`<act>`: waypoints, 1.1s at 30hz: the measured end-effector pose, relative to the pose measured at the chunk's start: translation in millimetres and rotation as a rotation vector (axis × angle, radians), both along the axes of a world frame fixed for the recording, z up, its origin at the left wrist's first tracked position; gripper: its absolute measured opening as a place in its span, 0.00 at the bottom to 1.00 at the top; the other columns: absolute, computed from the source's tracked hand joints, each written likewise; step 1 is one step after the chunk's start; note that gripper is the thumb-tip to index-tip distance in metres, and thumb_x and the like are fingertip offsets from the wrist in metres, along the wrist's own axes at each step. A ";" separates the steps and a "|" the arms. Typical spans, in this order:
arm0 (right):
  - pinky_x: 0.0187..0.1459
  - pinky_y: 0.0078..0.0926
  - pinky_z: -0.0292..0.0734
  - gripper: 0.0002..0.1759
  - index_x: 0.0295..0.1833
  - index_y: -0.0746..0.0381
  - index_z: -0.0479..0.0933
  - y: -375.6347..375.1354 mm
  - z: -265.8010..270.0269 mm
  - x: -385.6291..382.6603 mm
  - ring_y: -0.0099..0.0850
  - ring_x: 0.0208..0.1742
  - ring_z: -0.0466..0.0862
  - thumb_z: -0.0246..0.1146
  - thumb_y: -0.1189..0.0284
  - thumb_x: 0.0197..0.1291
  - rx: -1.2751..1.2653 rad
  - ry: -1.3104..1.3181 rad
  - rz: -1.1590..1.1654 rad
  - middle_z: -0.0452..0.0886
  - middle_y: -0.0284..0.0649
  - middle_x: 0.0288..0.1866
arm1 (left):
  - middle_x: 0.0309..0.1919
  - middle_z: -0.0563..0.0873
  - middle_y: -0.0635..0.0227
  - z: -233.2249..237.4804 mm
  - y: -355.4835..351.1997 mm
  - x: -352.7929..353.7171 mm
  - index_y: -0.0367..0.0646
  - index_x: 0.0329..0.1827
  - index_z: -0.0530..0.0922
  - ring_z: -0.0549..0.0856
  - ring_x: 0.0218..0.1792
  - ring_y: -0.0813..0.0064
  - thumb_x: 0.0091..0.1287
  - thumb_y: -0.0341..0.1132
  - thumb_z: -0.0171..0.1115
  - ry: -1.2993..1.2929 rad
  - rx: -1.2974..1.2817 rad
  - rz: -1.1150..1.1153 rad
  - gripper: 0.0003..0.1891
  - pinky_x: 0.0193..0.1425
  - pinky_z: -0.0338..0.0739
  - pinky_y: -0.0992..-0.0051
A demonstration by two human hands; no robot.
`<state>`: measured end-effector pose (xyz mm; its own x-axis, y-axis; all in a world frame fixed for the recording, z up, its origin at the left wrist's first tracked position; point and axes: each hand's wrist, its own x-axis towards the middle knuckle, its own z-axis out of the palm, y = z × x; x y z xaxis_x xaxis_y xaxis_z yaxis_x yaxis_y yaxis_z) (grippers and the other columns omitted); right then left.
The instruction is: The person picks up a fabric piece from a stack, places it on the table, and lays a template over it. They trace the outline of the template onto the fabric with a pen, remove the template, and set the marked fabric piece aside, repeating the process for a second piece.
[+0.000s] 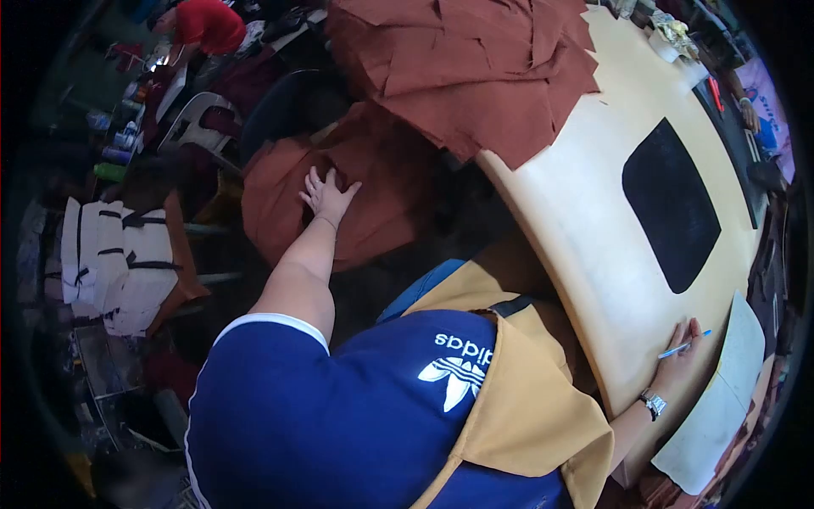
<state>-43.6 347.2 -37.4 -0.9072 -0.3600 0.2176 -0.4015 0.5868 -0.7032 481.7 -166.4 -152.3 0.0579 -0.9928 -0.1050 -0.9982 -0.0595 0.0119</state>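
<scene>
My left hand (329, 197) reaches out to the left over a stack of reddish-brown fabric pieces (284, 182). Its fingers are spread and slightly bent, at or just above the top piece; whether they touch cannot be made out. On the right, my right hand (678, 349) rests at the near part of the cream tabletop (585, 220), a blue-and-white pen (683, 344) held between its fingers. A black panel with rounded corners (671, 208) lies flat on the tabletop, beyond that hand. A pale curved sheet (721, 407) sits to the right of my wrist.
A large heap of reddish-brown cut pieces (475, 68) covers the table's far end and overhangs its edge. Tied bundles of white pieces (119, 263) stand at the left. A person in red (208, 25) is at the far left; another person's hand (749, 114) shows at far right.
</scene>
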 end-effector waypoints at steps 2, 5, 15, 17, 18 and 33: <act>0.66 0.29 0.68 0.21 0.63 0.67 0.71 2.2 -5.2 -0.3 0.33 0.65 0.75 0.61 0.68 0.69 0.015 0.048 0.006 0.77 0.44 0.62 | 0.74 0.63 0.54 -11.9 -22.5 -0.3 0.54 0.72 0.67 0.59 0.75 0.55 0.58 0.65 0.63 -0.070 0.048 -0.221 0.42 0.73 0.52 0.42; 0.66 0.29 0.69 0.21 0.63 0.67 0.72 0.4 1.5 2.4 0.33 0.64 0.75 0.62 0.69 0.69 0.044 0.050 -0.016 0.77 0.44 0.61 | 0.72 0.66 0.54 -25.7 -56.4 -2.9 0.49 0.69 0.70 0.65 0.71 0.53 0.63 0.64 0.60 0.649 0.222 -0.159 0.37 0.68 0.59 0.42; 0.62 0.32 0.73 0.20 0.61 0.66 0.74 -7.8 13.0 14.4 0.37 0.60 0.79 0.64 0.73 0.65 0.045 0.103 -0.060 0.79 0.46 0.58 | 0.47 0.84 0.62 40.3 -145.1 -60.9 0.40 0.51 0.80 0.80 0.46 0.74 0.75 0.59 0.44 1.356 -0.383 0.181 0.29 0.51 0.74 0.75; 0.61 0.32 0.74 0.20 0.60 0.65 0.74 -7.8 13.6 14.2 0.38 0.59 0.79 0.64 0.72 0.65 0.055 0.137 -0.055 0.80 0.47 0.57 | 0.42 0.84 0.65 93.7 -139.3 -82.9 0.39 0.47 0.80 0.81 0.45 0.73 0.77 0.50 0.47 1.331 -0.543 -0.021 0.22 0.52 0.74 0.72; 0.60 0.33 0.74 0.19 0.60 0.65 0.75 -8.3 13.2 13.7 0.38 0.58 0.80 0.65 0.72 0.64 0.065 0.165 -0.051 0.80 0.47 0.56 | 0.41 0.84 0.65 118.5 -133.2 -99.9 0.38 0.45 0.80 0.81 0.45 0.72 0.77 0.48 0.49 1.278 -0.656 -0.174 0.20 0.52 0.74 0.71; 0.59 0.42 0.69 0.13 0.50 0.61 0.76 -100.7 86.4 71.5 0.39 0.55 0.80 0.57 0.75 0.59 0.535 0.333 0.281 0.81 0.45 0.52 | 0.54 0.82 0.60 225.9 168.1 -340.3 0.43 0.47 0.82 0.78 0.58 0.58 0.59 0.31 0.71 0.993 -0.017 -1.823 0.13 0.64 0.69 0.62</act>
